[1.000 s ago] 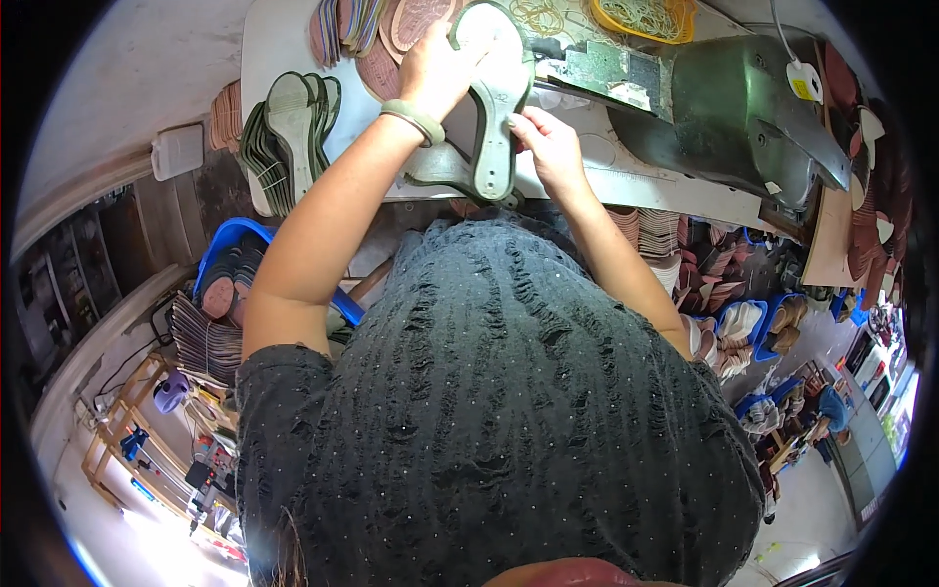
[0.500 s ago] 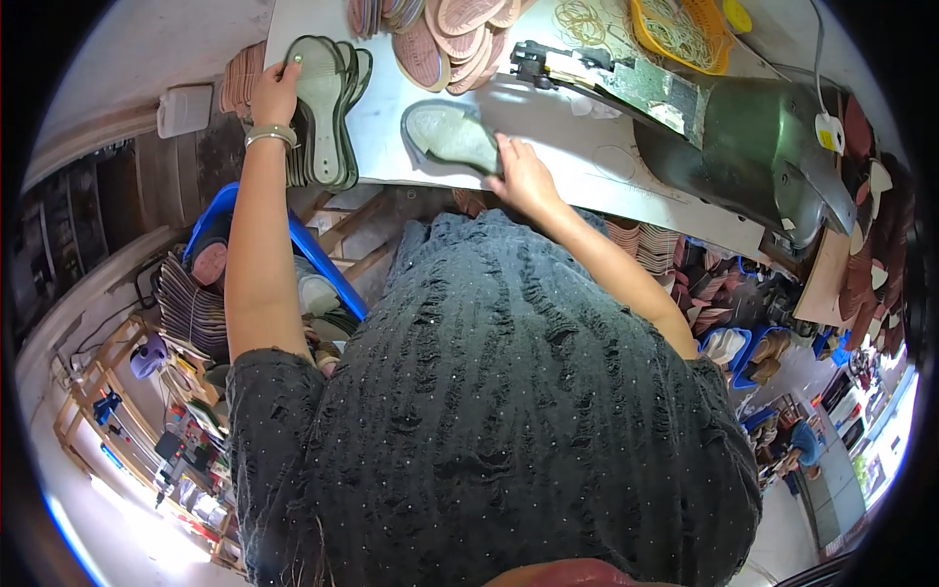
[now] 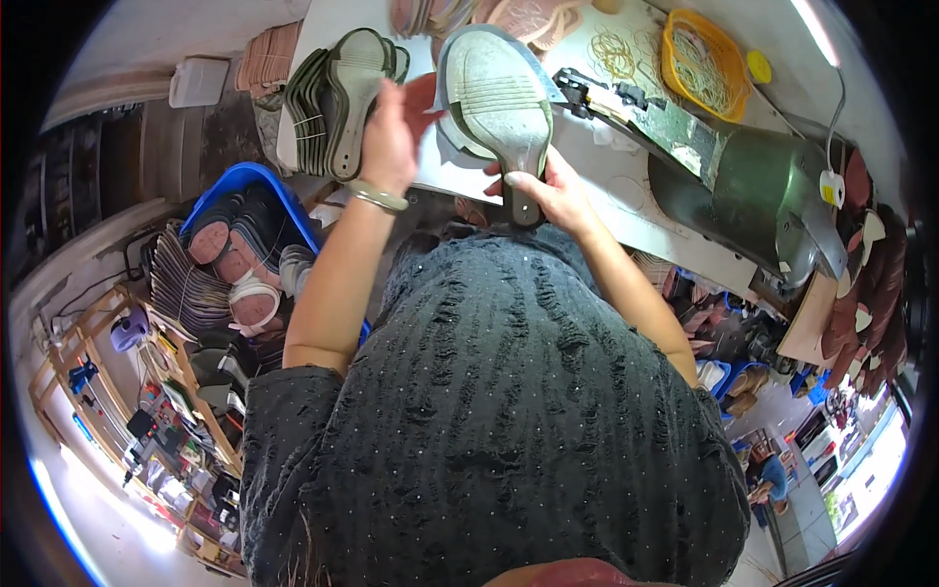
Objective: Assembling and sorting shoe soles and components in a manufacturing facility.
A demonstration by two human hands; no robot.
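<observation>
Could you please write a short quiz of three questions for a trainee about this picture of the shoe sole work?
1. True or false: the right hand grips the grey shoe sole at its narrow heel end.
2. Which thing lies at the far right of the white table?
A. a yellow basket
B. a red bucket
C. a glass jar
3. Fill in the word: the stack of dark soles lies just beyond the ____ hand.

Key
1. true
2. A
3. left
</observation>
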